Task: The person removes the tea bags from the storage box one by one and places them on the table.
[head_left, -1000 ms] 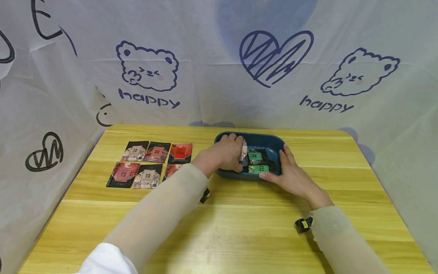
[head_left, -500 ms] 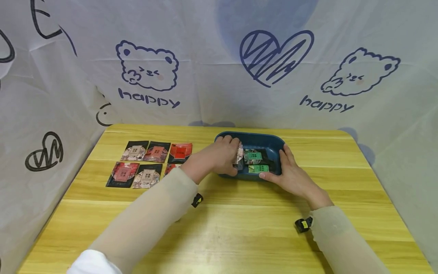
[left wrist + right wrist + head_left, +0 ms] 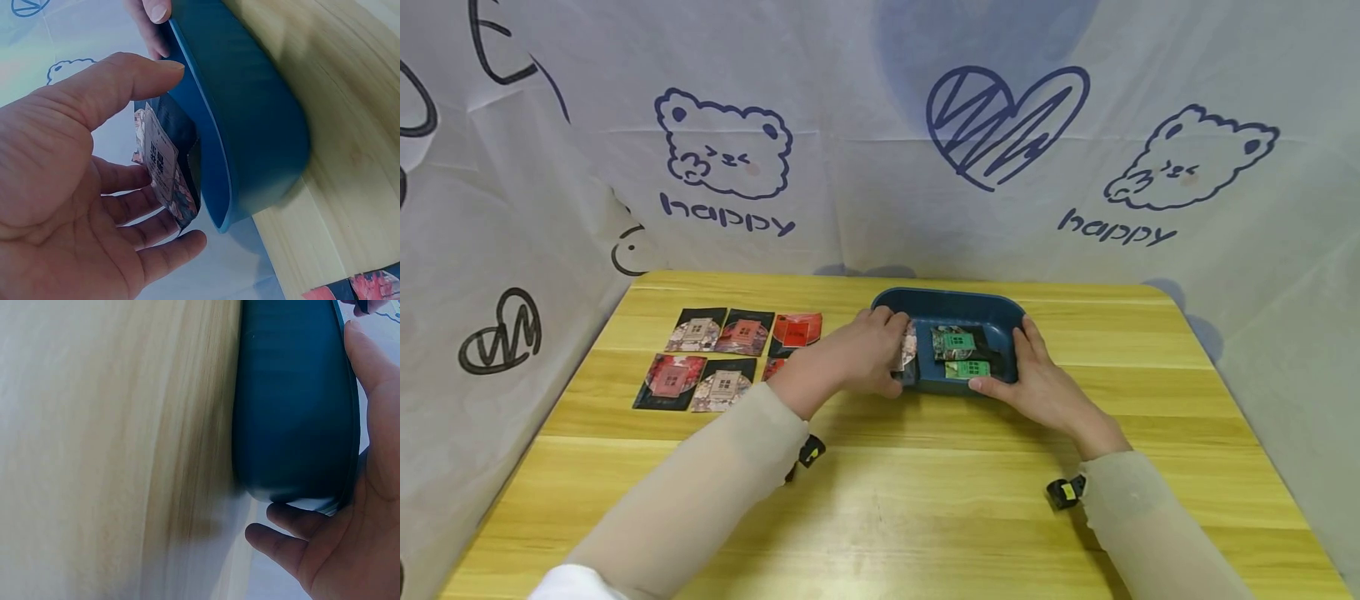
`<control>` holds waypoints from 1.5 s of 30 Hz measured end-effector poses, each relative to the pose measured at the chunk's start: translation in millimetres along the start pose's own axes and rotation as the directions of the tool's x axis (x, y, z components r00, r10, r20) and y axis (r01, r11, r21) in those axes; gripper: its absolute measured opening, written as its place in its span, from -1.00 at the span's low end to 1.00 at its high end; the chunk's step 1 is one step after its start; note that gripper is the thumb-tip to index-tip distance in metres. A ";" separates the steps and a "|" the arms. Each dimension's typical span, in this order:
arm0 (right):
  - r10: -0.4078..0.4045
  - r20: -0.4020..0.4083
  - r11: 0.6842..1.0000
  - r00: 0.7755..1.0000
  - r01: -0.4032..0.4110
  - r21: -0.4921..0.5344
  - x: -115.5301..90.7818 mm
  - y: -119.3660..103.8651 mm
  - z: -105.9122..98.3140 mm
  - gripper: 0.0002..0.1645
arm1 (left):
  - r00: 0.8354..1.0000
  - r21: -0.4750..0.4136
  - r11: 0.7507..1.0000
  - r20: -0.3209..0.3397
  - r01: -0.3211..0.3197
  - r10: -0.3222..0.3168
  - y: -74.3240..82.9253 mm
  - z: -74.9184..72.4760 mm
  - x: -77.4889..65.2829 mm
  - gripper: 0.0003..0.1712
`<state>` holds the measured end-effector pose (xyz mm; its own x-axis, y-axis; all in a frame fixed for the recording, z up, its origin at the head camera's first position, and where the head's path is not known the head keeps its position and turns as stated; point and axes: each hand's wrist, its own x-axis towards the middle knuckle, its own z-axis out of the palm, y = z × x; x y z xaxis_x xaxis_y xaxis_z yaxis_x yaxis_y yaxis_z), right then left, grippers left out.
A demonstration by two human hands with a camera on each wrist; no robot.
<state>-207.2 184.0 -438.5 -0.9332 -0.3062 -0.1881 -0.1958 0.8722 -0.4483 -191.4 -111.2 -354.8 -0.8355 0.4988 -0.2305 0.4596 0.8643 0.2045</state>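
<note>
You are working at a yellow wooden table (image 3: pixel 925 500) with a streaky grain, closed in on three sides by a white cloth (image 3: pixel 865 167) printed with blue bears, a heart and the word "happy". A dark blue plastic tray (image 3: pixel 970 304), oblong with rounded corners and smooth walls, sits toward the far middle; two glossy green packets (image 3: pixel 958 354) lie flat inside it. Your left hand (image 3: pixel 857 354) is curled around a small flat foil packet (image 3: pixel 908 350), pinching it upright at the tray's left rim; in the left wrist view its printed label (image 3: pixel 161 164) faces your palm. Your right hand (image 3: pixel 1037 383) grips the tray's near right corner, thumb along the front wall. Six packets (image 3: pixel 722 354) in red and black lie in two rows at the left. Since a second ago, your left hand has drawn the packet leftward from inside the tray to its edge, while your right hand has stayed put.
</note>
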 end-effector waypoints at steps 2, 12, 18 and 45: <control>-0.002 0.000 1.000 1.000 0.002 0.000 -0.2 0.0 -0.3 0.59 | 1.000 -0.008 1.000 -0.008 0.004 -0.004 -2.4 1.2 -3.2 0.20; -0.009 0.002 1.000 1.000 0.009 0.011 -1.6 0.4 -0.4 0.57 | 1.000 -0.059 0.998 0.005 0.027 -0.026 -14.1 4.9 -22.1 0.17; -0.005 0.006 1.000 1.000 0.005 0.013 -1.7 0.5 -0.6 0.58 | 0.999 -0.070 0.996 0.009 0.052 -0.051 -24.1 7.5 -35.4 0.17; -0.013 0.011 1.000 1.000 0.013 0.022 -2.4 1.7 -1.2 0.58 | 0.987 -0.128 0.978 0.026 0.163 -0.160 -84.2 18.0 -118.6 0.15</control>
<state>-205.7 186.7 -437.8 -0.9271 -0.3221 -0.1915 -0.2017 0.8596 -0.4695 -125.6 -241.9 -361.8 -0.8902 0.3551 -0.2853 0.2754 0.9184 0.2841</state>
